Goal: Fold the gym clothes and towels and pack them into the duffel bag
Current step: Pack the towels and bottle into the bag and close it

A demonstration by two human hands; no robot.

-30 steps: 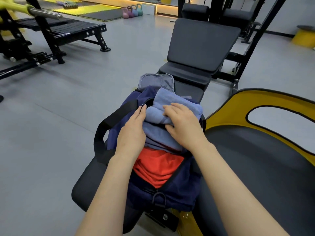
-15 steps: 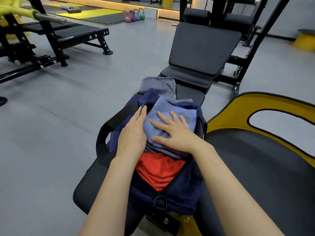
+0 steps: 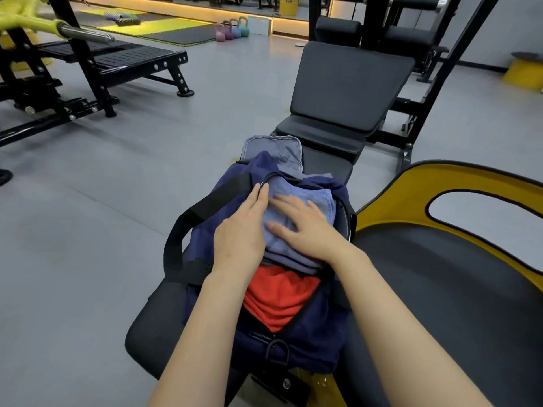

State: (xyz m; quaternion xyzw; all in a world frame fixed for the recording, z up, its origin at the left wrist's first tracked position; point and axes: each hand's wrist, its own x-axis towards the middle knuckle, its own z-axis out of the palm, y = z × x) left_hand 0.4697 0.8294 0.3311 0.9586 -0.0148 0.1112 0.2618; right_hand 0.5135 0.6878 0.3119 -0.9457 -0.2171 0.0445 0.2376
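A navy duffel bag lies unzipped on a black bench pad, its grey-lined flap thrown back. Inside, a folded light-blue towel fills the far half and a red garment the near half. My right hand presses flat on the towel with fingers spread. My left hand rests straight-fingered along the bag's left rim, touching the towel's edge. A black strap loops off the bag's left side.
The bag's bench pad continues into an upright black backrest ahead. A yellow-rimmed black seat lies at the right. A black rack with a platform stands at far left, and kettlebells line the far wall. Grey floor surrounds.
My right hand went from gripping the bunched towel to pressing it flat, and the towel has sunk lower into the bag. My left hand stayed at the rim.
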